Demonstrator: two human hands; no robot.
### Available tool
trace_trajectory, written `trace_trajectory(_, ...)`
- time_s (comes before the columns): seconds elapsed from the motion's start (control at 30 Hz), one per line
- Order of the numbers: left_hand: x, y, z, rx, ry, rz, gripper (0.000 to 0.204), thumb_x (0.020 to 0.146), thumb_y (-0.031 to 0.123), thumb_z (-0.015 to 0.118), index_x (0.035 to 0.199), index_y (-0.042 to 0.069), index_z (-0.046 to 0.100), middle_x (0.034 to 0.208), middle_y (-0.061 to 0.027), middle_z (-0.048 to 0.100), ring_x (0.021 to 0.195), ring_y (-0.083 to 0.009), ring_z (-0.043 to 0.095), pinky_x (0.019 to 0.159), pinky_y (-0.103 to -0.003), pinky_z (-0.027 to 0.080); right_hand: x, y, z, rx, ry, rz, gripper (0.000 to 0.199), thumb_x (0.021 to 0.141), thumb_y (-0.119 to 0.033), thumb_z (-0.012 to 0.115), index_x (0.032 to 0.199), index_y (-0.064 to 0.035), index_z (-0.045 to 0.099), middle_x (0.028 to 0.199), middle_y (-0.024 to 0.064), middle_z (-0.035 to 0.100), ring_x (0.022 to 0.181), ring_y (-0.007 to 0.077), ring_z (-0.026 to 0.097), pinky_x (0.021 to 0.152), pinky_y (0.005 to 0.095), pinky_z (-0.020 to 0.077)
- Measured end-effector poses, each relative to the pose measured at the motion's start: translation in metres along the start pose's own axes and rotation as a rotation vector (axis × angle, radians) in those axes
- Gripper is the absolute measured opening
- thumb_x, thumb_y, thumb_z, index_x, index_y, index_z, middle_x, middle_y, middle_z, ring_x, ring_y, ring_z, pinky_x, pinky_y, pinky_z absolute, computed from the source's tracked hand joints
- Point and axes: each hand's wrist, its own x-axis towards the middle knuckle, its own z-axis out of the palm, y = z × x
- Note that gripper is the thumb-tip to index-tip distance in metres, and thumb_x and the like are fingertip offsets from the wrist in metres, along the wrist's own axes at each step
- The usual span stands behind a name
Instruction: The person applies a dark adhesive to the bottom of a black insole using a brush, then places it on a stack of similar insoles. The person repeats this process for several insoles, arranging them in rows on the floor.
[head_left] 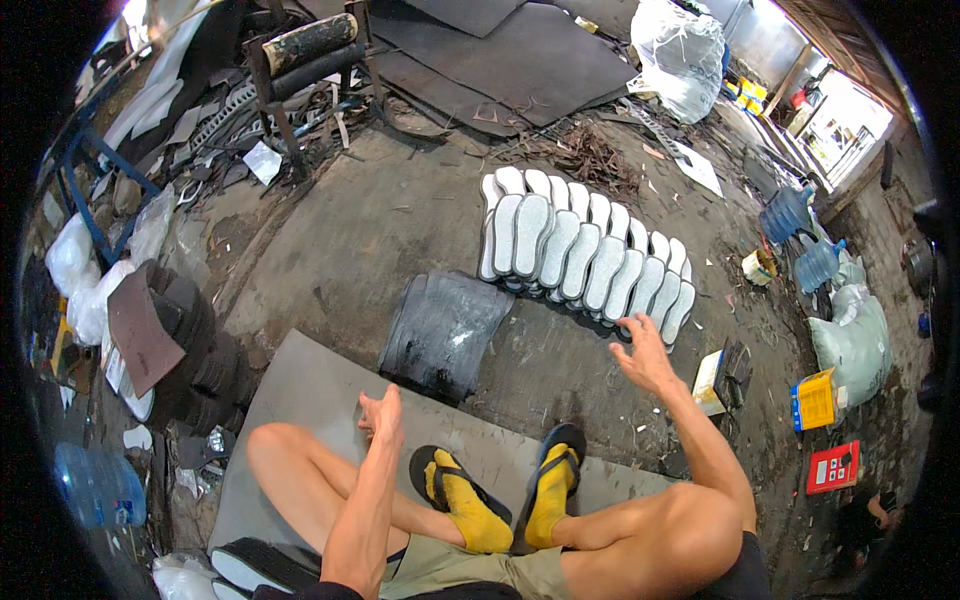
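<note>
Rows of pale grey, sole-shaped pieces (605, 270) with dark edges lie overlapped in stacks on the floor ahead of me. My right hand (645, 358) reaches to their near right end, with its fingers apart and nothing held; whether the fingertips touch a piece I cannot tell. My left hand (381, 415) hovers above the grey mat, loosely bent, its fingers apart and holding nothing. Just beyond it lies a stack of black rubber-like sheets (445, 335), scuffed pale on top.
My feet in yellow socks and black flip-flops rest on the grey mat (300, 390). Dark piled pieces (215, 370) and a blue water jug (98, 487) stand left. A red box (833, 467), yellow-blue box (815, 400) and sack (855, 345) lie right. Large black sheets (490, 60) cover the back.
</note>
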Motion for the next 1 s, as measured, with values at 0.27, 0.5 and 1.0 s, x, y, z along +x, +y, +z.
trace_trajectory(0.27, -0.02, 0.033, 0.015, 0.168, 0.318, 0.594, 0.064, 0.093, 0.022, 0.073, 0.151, 0.004, 0.053, 0.146, -0.0223, 0.056, 0.144, -0.0425, 0.04, 0.121, -0.064, 0.029, 0.102, -0.007, 0.123, 0.262, 0.019, 0.042, 0.078, 0.094, -0.033, 0.081, 0.156, 0.0, 0.049, 0.143, 0.0293, 0.06, 0.134, 0.0453, 0.059, 0.118, 0.0484, 0.0472)
trace_trajectory(0.5, -0.009, 0.17, 0.13, 0.111, -0.051, 0.937, 0.059, 0.098, 0.024, 0.075, 0.147, -0.003, 0.058, 0.147, -0.0276, 0.055, 0.134, -0.0413, 0.058, 0.112, -0.048, 0.05, 0.209, -0.06, 0.21, 0.289, 0.354, -0.044, 0.1, 0.089, -0.033, 0.087, 0.171, -0.0175, 0.032, 0.17, 0.0366, 0.028, 0.152, 0.0548, 0.039, 0.124, 0.057, 0.0394)
trace_trajectory(1.0, 0.039, 0.269, 0.326, 0.197, 0.062, 0.833, 0.061, 0.103, 0.041, 0.062, 0.132, -0.011, 0.071, 0.131, -0.0386, 0.07, 0.126, -0.0496, 0.068, 0.11, -0.053, 0.051, 0.228, -0.037, 0.203, 0.505, 0.261, -0.06, 0.1, 0.085, -0.017, 0.09, 0.169, -0.0163, 0.036, 0.169, 0.0371, 0.027, 0.149, 0.0587, 0.039, 0.122, 0.0602, 0.0402)
